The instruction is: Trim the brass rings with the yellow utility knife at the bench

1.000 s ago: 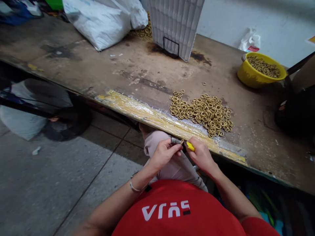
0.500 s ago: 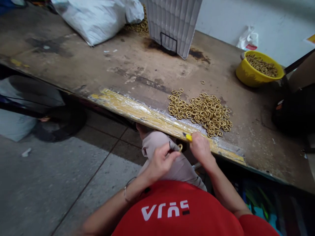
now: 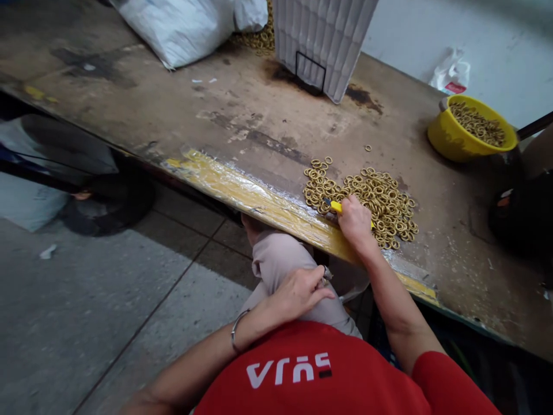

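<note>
Right hand point(image 3: 356, 222) has moved up to the gold-coloured rings point(image 3: 391, 202), now beneath and beside its fingers; these grip a yellow cutter point(image 3: 336, 206), blade outward, likely sparing fingertips. Left hand point(image 3: 297, 292) curled, contents unclear.

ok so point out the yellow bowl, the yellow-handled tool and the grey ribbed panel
Yellow bowl point(image 3: 447, 137), head view: on its outer wall.
Yellow-handled tool point(image 3: 336, 206), head view: on its handle.
Grey ribbed panel point(image 3: 322, 31), head view: on its ribbed face.

Rings point(image 3: 391, 202): metal, semi-matt | bowl point(image 3: 451, 138): plast. | tape point(image 3: 259, 200): glossy plast. | benchtop point(image 3: 173, 109): rough
</note>
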A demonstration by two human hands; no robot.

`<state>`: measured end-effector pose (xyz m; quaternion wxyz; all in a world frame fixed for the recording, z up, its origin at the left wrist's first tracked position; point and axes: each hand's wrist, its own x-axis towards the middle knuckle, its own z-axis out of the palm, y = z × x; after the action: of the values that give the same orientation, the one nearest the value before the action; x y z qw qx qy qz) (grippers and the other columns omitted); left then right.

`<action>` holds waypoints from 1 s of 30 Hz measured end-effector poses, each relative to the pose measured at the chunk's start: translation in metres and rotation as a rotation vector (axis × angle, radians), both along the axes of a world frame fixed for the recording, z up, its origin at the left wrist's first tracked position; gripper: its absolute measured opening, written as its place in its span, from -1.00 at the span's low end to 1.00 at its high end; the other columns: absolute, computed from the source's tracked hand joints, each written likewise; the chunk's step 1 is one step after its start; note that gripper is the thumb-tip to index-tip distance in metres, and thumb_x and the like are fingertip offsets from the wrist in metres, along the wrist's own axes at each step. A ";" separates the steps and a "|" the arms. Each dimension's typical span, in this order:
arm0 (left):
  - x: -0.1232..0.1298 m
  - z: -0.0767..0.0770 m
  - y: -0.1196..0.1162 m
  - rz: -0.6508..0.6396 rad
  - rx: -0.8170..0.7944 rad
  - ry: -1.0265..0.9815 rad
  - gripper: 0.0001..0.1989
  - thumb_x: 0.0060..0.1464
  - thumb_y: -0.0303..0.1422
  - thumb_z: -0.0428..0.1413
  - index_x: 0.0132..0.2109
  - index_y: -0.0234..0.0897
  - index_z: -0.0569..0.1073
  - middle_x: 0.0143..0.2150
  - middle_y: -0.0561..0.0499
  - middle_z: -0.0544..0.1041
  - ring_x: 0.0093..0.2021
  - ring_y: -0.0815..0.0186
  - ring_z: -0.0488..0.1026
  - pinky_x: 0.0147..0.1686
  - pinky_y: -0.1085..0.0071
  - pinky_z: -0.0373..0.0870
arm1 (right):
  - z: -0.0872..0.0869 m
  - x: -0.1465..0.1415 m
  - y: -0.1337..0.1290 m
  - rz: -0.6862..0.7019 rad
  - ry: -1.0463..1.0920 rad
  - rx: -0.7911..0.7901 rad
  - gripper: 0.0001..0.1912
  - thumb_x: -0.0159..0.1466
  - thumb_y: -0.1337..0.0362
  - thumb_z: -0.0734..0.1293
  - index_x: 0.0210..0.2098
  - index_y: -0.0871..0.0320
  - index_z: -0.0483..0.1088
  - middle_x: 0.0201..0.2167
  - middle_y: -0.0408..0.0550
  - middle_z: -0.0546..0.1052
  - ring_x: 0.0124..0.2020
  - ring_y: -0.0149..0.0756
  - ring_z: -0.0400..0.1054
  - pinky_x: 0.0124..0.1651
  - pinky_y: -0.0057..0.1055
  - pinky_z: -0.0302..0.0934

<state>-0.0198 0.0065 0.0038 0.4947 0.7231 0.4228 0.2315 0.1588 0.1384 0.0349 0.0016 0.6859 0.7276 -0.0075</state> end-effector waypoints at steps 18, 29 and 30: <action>0.001 0.024 0.013 0.353 -0.745 -0.865 -0.59 -0.12 -0.14 0.43 -0.29 -0.37 0.53 -0.38 -0.04 0.59 -0.52 0.45 0.38 -0.47 0.48 0.31 | -0.009 -0.014 -0.115 -0.104 1.596 -0.316 -0.65 0.26 -0.06 0.37 -0.30 0.11 0.42 -0.60 -0.26 0.34 -0.64 -0.46 0.10 -0.56 -0.49 0.06; -0.004 0.022 0.013 0.350 -0.334 -0.499 -0.73 0.04 -0.20 0.28 -0.37 -0.36 0.51 -0.54 0.07 0.47 -0.51 0.41 0.36 -0.44 0.48 0.30 | 0.016 -0.005 -0.123 0.231 0.284 -0.097 -0.76 0.33 0.43 0.24 -0.10 0.13 0.50 -0.19 0.00 0.54 -0.25 -0.25 0.43 -0.24 -0.41 0.17; -0.004 0.022 0.014 0.344 -0.306 -0.465 -0.75 0.04 -0.22 0.26 -0.39 -0.35 0.50 -0.54 0.07 0.46 -0.51 0.40 0.35 -0.45 0.48 0.29 | 0.017 -0.006 -0.123 0.232 0.249 -0.112 -0.76 0.34 0.43 0.23 -0.10 0.14 0.50 -0.19 0.00 0.54 -0.26 -0.24 0.43 -0.25 -0.41 0.16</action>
<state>-0.0243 0.0206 0.0258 0.6346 0.4862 0.4441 0.4046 0.1525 0.0159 0.0523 -0.0494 0.5902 0.7948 -0.1326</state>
